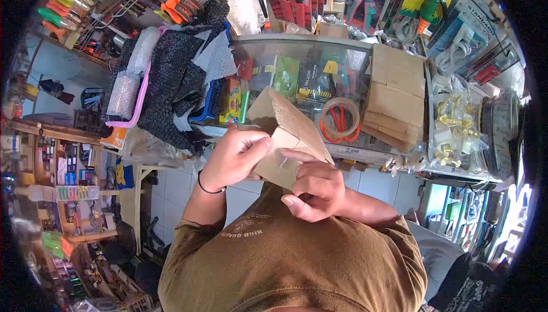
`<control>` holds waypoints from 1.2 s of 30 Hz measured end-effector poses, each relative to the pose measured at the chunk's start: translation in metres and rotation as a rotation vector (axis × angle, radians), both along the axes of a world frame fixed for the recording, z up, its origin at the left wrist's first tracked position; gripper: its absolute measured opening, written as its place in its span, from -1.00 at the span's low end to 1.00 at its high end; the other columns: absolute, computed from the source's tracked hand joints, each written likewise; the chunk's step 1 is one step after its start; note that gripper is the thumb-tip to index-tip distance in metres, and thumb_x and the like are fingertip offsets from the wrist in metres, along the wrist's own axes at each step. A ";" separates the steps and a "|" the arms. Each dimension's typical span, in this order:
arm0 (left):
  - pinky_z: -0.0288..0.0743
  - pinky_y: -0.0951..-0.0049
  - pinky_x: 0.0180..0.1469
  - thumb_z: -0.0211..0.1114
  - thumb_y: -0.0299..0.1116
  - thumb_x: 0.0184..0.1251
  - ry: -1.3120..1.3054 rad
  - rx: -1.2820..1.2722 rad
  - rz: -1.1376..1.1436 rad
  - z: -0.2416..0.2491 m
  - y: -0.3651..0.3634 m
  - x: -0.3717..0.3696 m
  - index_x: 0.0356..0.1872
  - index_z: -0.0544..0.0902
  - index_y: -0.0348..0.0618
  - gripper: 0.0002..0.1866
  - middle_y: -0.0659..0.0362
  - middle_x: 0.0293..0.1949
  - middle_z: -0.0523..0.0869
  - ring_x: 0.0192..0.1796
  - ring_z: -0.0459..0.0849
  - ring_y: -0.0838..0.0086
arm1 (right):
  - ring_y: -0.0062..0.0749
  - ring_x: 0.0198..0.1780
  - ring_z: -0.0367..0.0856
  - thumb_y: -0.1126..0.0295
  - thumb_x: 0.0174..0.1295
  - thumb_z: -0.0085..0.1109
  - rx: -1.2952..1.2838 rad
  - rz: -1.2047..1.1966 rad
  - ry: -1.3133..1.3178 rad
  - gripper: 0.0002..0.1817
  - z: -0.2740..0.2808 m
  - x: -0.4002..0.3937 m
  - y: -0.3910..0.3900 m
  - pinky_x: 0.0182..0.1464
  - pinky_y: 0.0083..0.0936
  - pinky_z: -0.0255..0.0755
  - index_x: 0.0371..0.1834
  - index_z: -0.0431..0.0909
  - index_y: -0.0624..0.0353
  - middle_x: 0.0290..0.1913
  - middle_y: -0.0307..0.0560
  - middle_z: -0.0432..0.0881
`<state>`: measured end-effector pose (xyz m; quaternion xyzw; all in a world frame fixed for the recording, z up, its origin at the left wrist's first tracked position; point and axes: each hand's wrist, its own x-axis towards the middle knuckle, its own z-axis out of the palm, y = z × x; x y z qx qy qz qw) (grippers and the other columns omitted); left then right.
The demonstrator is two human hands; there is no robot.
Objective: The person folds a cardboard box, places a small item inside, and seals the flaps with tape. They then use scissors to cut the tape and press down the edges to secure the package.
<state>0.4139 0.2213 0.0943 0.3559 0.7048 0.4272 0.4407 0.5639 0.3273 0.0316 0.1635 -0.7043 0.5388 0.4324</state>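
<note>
While both hands, left hand (pixel 237 155) and right hand (pixel 314 189), grip cardboard box (pixel 288 135), no label reads.

cluttered glass counter (pixel 297 41) blocks ahead; open floor (pixel 171 189) lies below left.

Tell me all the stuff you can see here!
cardboard box: one, brown, held in both hands above the counter.
tape roll: one, clear with an orange rim, on the glass counter.
flat cardboard stack: one pile, brown, right side of the counter.
bubble wrap: one roll, clear, in a pink basket at the left.
screwdrivers: many, green and orange, hanging top left.
left hand: one, grips the box's left side.
right hand: one, pinches the box's lower edge.
</note>
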 end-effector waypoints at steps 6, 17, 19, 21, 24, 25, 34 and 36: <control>0.38 0.66 -0.68 0.03 -0.32 0.38 -0.001 -0.010 -0.024 0.000 0.001 0.002 -0.52 0.49 -0.29 -0.70 0.34 -0.65 0.47 -0.62 0.45 0.76 | -0.47 -0.71 0.34 0.50 -0.05 0.23 0.038 -0.008 0.004 -0.85 -0.001 0.000 0.001 0.13 0.03 0.36 -0.59 0.42 0.19 -0.76 -0.26 0.31; 0.39 0.64 -0.68 0.04 -0.32 0.38 0.030 -0.026 -0.052 0.000 0.003 0.005 -0.51 0.48 -0.29 -0.70 0.35 -0.68 0.42 -0.63 0.39 0.77 | -0.37 -0.66 0.44 0.44 -0.04 0.27 0.104 -0.047 -0.014 -0.84 0.003 0.001 0.002 0.13 -0.05 0.38 -0.58 0.46 0.20 -0.70 -0.19 0.40; 0.40 0.64 -0.68 0.04 -0.32 0.38 0.039 -0.026 -0.054 0.001 0.003 0.005 -0.51 0.49 -0.30 -0.70 0.34 -0.68 0.43 -0.63 0.41 0.76 | -0.34 -0.63 0.48 0.41 -0.03 0.29 0.116 -0.050 -0.044 -0.83 0.004 0.001 0.002 0.16 -0.08 0.36 -0.58 0.48 0.20 -0.68 -0.17 0.43; 0.40 0.63 -0.67 0.04 -0.32 0.38 0.049 -0.025 -0.055 0.001 0.003 0.005 -0.50 0.49 -0.30 -0.71 0.33 -0.68 0.44 -0.63 0.42 0.75 | -0.37 -0.68 0.41 0.43 -0.08 0.29 0.123 -0.053 -0.028 -0.82 0.005 0.000 0.001 0.09 -0.04 0.41 -0.59 0.44 0.19 -0.71 -0.20 0.39; 0.42 0.62 -0.67 0.04 -0.32 0.38 0.043 -0.015 -0.052 0.000 0.003 0.005 -0.49 0.50 -0.31 -0.71 0.32 -0.68 0.46 -0.63 0.43 0.74 | -0.37 -0.66 0.42 0.43 -0.08 0.30 0.120 -0.035 -0.048 -0.82 0.007 0.000 0.002 0.04 -0.08 0.45 -0.57 0.45 0.19 -0.69 -0.20 0.40; 0.42 0.61 -0.66 0.04 -0.32 0.38 0.054 -0.007 -0.067 0.000 0.003 0.005 -0.49 0.50 -0.32 -0.71 0.31 -0.68 0.47 -0.63 0.44 0.74 | -0.37 -0.66 0.42 0.43 -0.08 0.30 0.119 -0.036 -0.048 -0.82 0.007 0.002 0.001 0.04 -0.08 0.45 -0.57 0.45 0.19 -0.69 -0.20 0.40; 0.39 0.64 -0.63 -0.01 -0.31 0.43 0.046 0.019 -0.038 0.000 0.004 0.003 -0.50 0.50 -0.27 -0.69 0.31 -0.65 0.51 -0.62 0.48 0.71 | -0.44 -0.72 0.30 0.48 -0.05 0.26 0.050 0.041 0.026 -0.85 -0.003 0.000 -0.004 -0.06 -0.13 0.51 -0.60 0.46 0.23 -0.73 -0.22 0.34; 0.39 0.64 -0.63 -0.01 -0.31 0.43 0.030 0.009 -0.025 -0.003 0.003 0.001 -0.50 0.49 -0.27 -0.68 0.30 -0.64 0.52 -0.62 0.48 0.71 | -0.45 -0.74 0.28 0.49 -0.04 0.23 0.019 0.005 0.033 -0.85 -0.005 0.001 -0.002 -0.03 -0.09 0.50 -0.63 0.44 0.24 -0.77 -0.23 0.30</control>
